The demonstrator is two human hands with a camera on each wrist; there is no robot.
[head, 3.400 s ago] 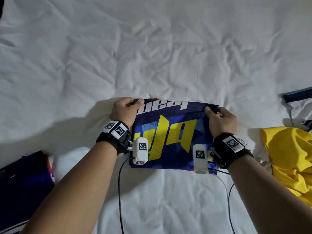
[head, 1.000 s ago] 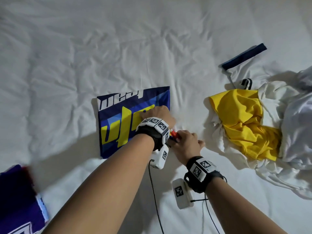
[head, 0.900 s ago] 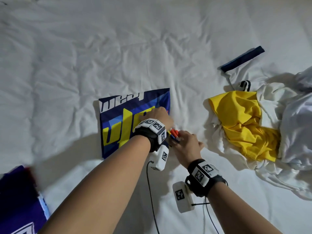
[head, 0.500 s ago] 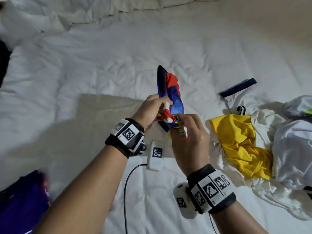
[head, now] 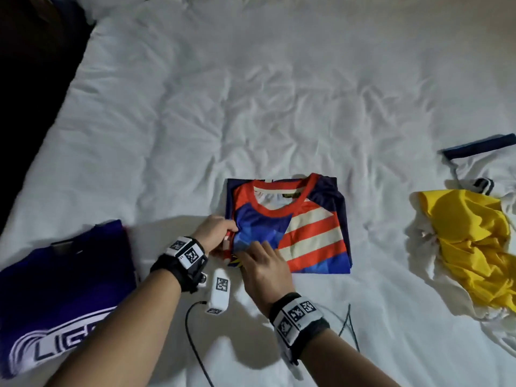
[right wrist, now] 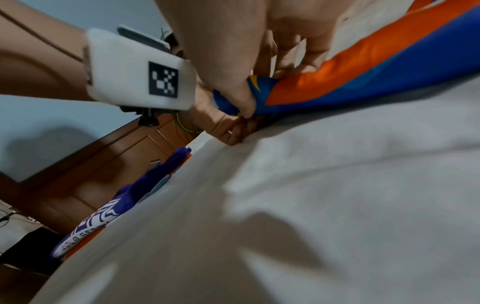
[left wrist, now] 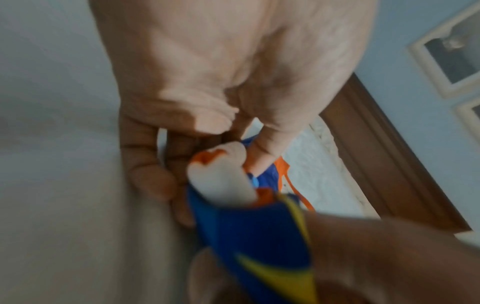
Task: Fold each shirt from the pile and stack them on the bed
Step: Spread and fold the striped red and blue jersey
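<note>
Purple shirt (head: 64, 289): white letters "LIG", cut off; other print unreadable.

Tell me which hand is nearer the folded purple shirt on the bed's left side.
Left. The left hand grips the striped shirt's left edge, closest to the purple shirt; the right hand grips the same corner, farther right.

Bare forearms, black wristbands (head: 178, 270) with white checker-marked tags, white tagged camera block (head: 219, 290) at each wrist, thin black cables (head: 195, 347) trailing.
</note>
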